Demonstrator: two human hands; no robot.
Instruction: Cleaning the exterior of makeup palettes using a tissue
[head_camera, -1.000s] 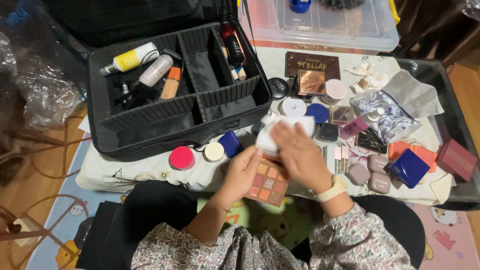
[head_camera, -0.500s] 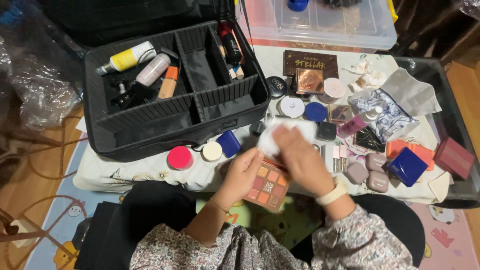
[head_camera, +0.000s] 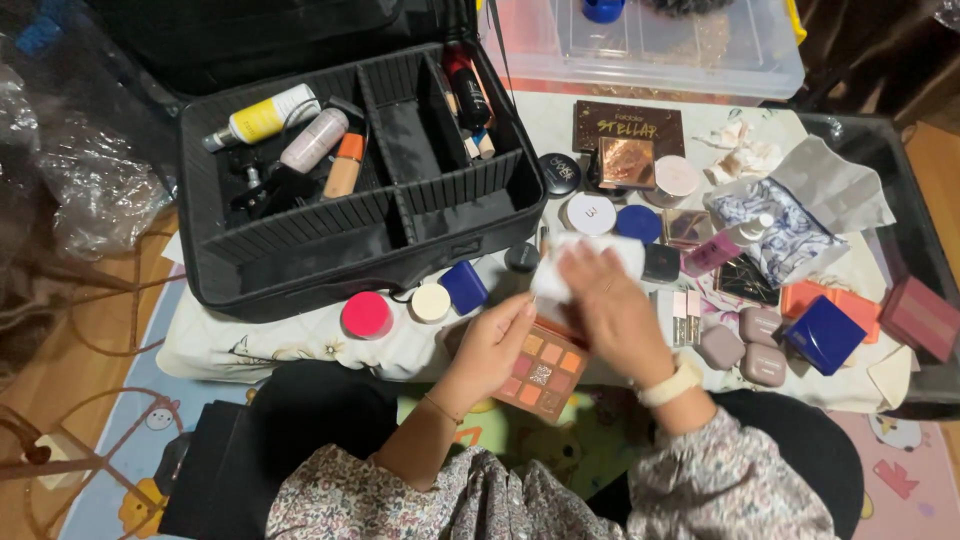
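A black case (head_camera: 300, 250) lies open on the desk (head_camera: 300, 345), its compartments holding tubes and bottles. Compacts and boxes crowd the desk right of it. At the near edge, the left hand (head_camera: 492, 345) has its grip closed on the left side of an eyeshadow palette (head_camera: 542, 368), thumb on top. The right hand (head_camera: 615, 310) presses a white wipe (head_camera: 565, 268) down on the palette's far end, fingers curled over it.
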